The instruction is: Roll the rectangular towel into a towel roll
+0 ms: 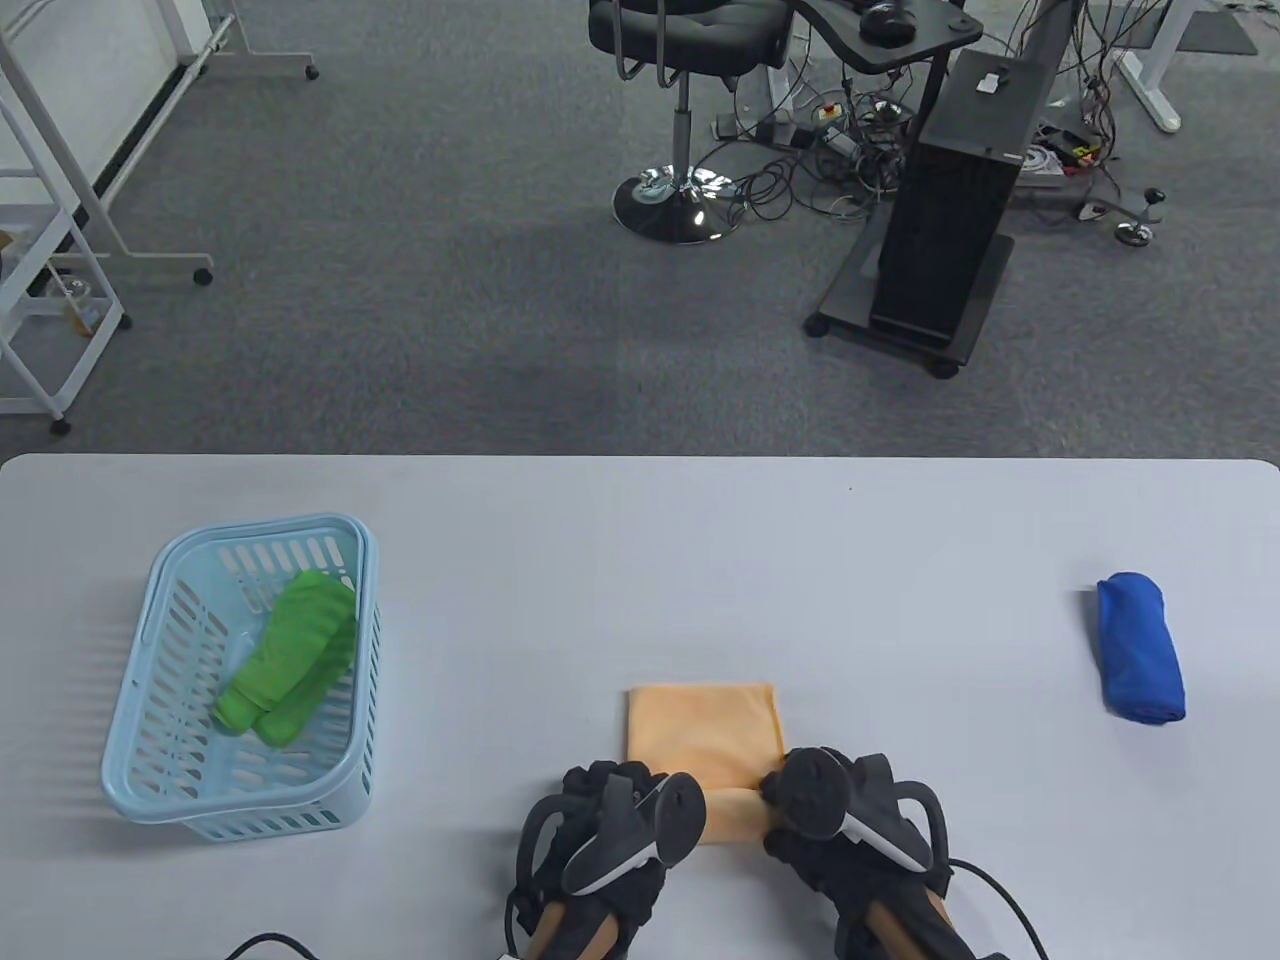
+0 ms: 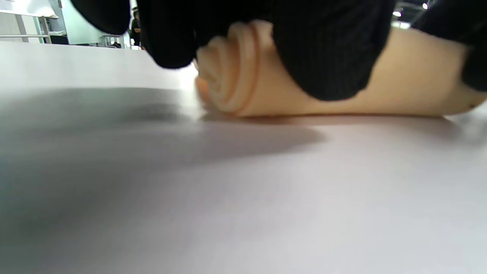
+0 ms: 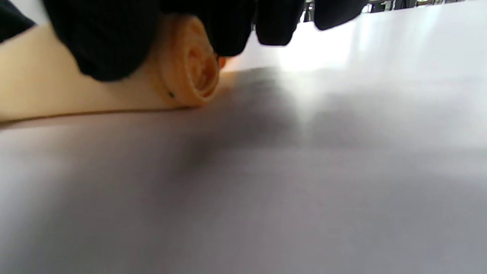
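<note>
While the left hand [image 1: 610,820] and right hand [image 1: 840,815] press curled fingers [image 2: 327,57] onto the towel [image 1: 703,735] roll's ends, the unrolled part lies flat beyond them.

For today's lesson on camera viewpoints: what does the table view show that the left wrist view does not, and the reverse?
Only the table view shows the basket holding a green towel, the blue towel, and the flat, unrolled part of the orange towel. Only the left wrist view shows the spiral layers at the roll's end. Both show the left hand on the rolled part, and the table.
</note>
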Tool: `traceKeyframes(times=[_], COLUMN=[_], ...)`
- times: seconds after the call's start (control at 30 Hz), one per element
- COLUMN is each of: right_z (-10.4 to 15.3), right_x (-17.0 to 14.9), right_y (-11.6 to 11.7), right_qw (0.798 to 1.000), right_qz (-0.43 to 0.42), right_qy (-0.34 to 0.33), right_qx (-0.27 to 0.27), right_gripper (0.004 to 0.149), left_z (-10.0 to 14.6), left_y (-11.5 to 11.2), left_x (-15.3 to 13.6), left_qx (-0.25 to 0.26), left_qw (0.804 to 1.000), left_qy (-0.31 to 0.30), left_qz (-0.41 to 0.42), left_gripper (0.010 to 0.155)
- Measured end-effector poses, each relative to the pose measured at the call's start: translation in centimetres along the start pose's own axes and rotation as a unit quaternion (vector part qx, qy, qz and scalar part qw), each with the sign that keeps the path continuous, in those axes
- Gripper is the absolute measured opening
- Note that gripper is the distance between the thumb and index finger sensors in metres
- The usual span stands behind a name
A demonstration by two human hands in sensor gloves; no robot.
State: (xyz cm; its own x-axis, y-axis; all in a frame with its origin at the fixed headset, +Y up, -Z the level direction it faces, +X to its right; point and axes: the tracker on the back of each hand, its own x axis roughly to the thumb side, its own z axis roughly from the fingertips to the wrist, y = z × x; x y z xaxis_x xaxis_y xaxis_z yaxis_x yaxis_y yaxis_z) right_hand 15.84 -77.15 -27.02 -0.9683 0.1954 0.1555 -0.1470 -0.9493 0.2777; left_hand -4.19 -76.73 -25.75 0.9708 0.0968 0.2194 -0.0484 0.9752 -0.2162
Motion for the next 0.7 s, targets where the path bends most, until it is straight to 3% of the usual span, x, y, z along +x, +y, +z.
traceKeyframes(times=[0.13,0.3,0.53,0.6,0.7], right_z=[0.1,0.3,0.4,0.3,0.1], right_x=[-0.4,-1.0,-1.5,-1.5,-1.5], right_y=[-0.3,-0.7,-1.2,-1.1,-1.0], right_qw=[1.000,0.999,0.998,0.992,0.994], right_qz=[-0.010,-0.039,-0.069,-0.124,-0.104], right_qy=[-0.003,0.002,0.002,-0.016,-0.007], right_qx=[0.020,0.030,-0.012,-0.007,-0.022], right_gripper=[0.062,0.059,0.060,0.054,0.047], left_z=[0.0,0.1,0.1,0.2,0.4], left_y=[0.2,0.2,0.3,0.3,0.6], left_x=[-0.8,-0.8,-0.6,-0.5,-0.2], left_qx=[0.014,-0.005,-0.009,-0.006,0.018], left_qw=[0.999,0.998,0.999,0.999,0.999], left_qy=[0.006,0.001,0.004,0.006,0.001], left_qz=[0.046,0.056,0.044,0.036,0.031], left_gripper=[0.060,0.059,0.057,0.057,0.053])
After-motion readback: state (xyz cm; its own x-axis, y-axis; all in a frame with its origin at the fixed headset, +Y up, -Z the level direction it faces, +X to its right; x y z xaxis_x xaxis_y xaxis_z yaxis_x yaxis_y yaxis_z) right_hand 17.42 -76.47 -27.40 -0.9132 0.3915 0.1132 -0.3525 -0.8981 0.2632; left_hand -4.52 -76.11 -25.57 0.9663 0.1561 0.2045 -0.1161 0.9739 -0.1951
